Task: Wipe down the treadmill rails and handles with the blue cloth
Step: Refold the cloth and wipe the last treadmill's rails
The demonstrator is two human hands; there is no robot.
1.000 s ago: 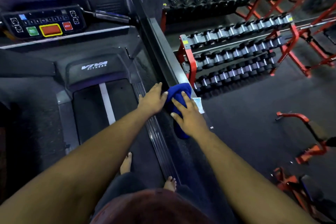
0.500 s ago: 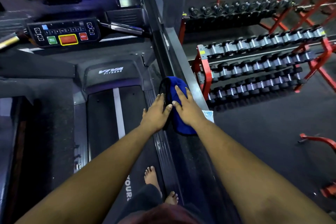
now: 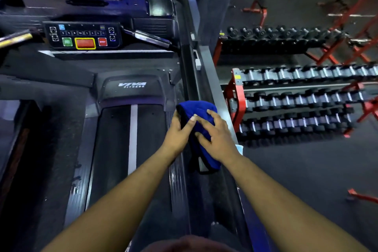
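Observation:
A blue cloth [image 3: 197, 112] is draped over the treadmill's right side rail [image 3: 206, 71], which runs from the console down toward me. My left hand [image 3: 177, 135] holds the cloth's left side, fingers wrapped onto it. My right hand [image 3: 216, 137] lies over the cloth from the right, with its fingers curled onto the fabric. Part of the cloth hangs down below my right wrist. The rail under the cloth is hidden.
The treadmill belt [image 3: 131, 139] and motor cover lie left of the rail. The console with red and green buttons [image 3: 81, 36] and a short handle [image 3: 151, 38] sit ahead. A red dumbbell rack [image 3: 296, 96] stands on the floor right of the rail.
Both hands with the cloth have slid forward along the right rail toward the console. My fingers have curled more tightly onto the cloth, and my view has moved forward.

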